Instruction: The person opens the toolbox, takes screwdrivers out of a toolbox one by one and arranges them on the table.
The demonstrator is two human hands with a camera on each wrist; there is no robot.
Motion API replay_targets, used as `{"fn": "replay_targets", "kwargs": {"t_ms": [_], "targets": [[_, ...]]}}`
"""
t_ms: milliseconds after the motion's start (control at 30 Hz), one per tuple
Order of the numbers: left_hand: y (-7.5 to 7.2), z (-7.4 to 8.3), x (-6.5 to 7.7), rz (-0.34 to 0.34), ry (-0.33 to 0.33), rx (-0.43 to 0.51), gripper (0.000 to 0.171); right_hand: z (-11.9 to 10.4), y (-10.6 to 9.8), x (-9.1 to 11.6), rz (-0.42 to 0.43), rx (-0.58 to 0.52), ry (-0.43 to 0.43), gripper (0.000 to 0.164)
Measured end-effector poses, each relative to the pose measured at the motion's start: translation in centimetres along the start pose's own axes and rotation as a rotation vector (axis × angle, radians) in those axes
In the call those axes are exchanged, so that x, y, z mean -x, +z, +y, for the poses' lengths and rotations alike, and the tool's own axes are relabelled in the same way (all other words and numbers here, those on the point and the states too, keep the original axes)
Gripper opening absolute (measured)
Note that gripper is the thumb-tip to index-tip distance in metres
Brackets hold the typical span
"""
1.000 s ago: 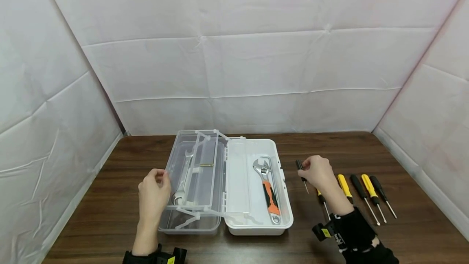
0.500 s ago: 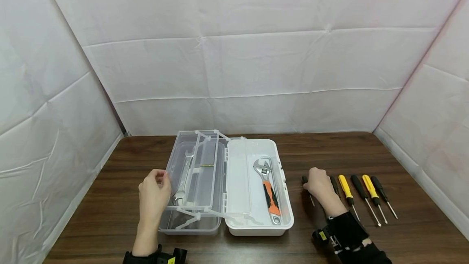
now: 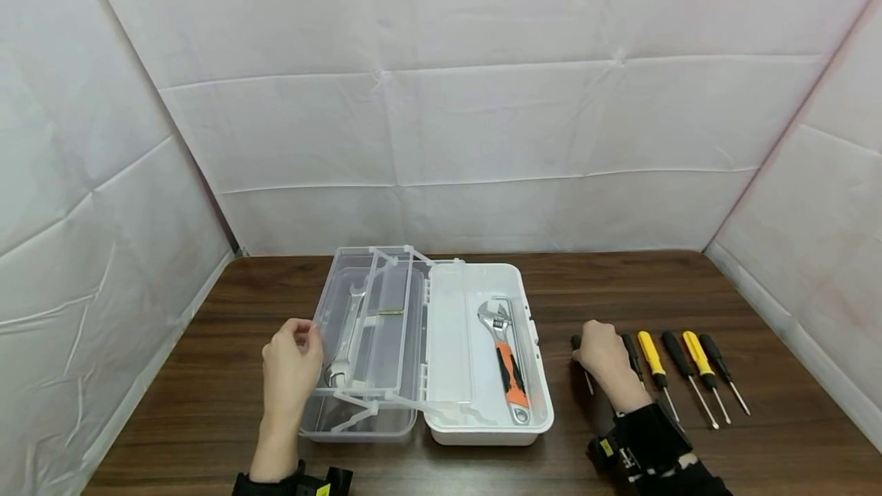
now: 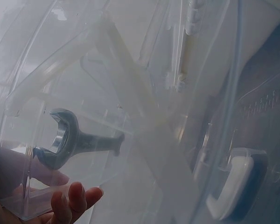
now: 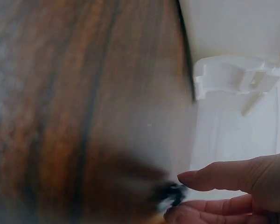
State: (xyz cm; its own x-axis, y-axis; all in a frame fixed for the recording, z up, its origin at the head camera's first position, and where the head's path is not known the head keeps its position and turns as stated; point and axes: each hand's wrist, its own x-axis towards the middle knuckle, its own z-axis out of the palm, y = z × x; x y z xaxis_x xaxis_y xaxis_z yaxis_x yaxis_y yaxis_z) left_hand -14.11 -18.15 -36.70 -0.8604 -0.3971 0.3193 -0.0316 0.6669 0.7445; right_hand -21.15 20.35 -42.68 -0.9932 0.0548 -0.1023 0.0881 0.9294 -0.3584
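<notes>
At the left end of the toolbox, my left hand (image 3: 292,362) grips the edge of the clear lid (image 3: 324,343). Through the plastic in the left wrist view, a wrench (image 4: 67,140) shows close to the fingers. My right hand (image 3: 606,354) is low over the table, right of the box, and pinches a small black-handled screwdriver (image 3: 576,342). Its handle is mostly covered by the fingers in the head view; its thin shaft points toward the front. In the right wrist view, thumb and fingers (image 5: 196,179) close around the dark handle (image 5: 170,193), which is blurred.
The white box base (image 3: 448,435) holds an orange-and-black adjustable wrench (image 3: 508,366) and a hex key (image 3: 518,327). A row of black screwdrivers (image 3: 678,354) and yellow screwdrivers (image 3: 651,354) lies right of my right hand on the brown table (image 3: 234,373).
My right hand has moved slightly right and toward the front with the black screwdriver, coming to the left end of the row. My left hand has kept its place on the lid.
</notes>
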Motion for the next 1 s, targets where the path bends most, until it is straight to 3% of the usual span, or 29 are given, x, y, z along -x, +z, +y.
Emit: {"fn": "replay_targets", "kwargs": {"t_ms": [167, 267, 500, 767, 1000], "targets": [[0.0, 0.0, 0.0, -0.009, -0.007, -0.004, 0.019, -1.2, -0.7, 1.3, 0.102, -0.075, -0.054, 0.023], [-0.1, -0.1, 0.0, -0.004, -0.006, -0.01, 0.019, -2.3, -1.0, 2.0, 0.121, -0.187, -0.099, 0.041], [-0.1, -0.1, 0.1, -0.005, -0.009, -0.009, 0.02, -3.5, 0.0, 2.5, -0.052, -0.344, -0.096, 0.075], [0.0, 0.0, 0.0, -0.004, -0.005, -0.002, 0.019, -3.5, 0.9, 2.5, -0.21, -0.555, -0.137, 0.071], [0.0, -0.1, 0.0, -0.004, -0.001, -0.003, 0.019, -3.4, 1.3, 2.5, -0.207, -0.606, -0.173, 0.057]]}}
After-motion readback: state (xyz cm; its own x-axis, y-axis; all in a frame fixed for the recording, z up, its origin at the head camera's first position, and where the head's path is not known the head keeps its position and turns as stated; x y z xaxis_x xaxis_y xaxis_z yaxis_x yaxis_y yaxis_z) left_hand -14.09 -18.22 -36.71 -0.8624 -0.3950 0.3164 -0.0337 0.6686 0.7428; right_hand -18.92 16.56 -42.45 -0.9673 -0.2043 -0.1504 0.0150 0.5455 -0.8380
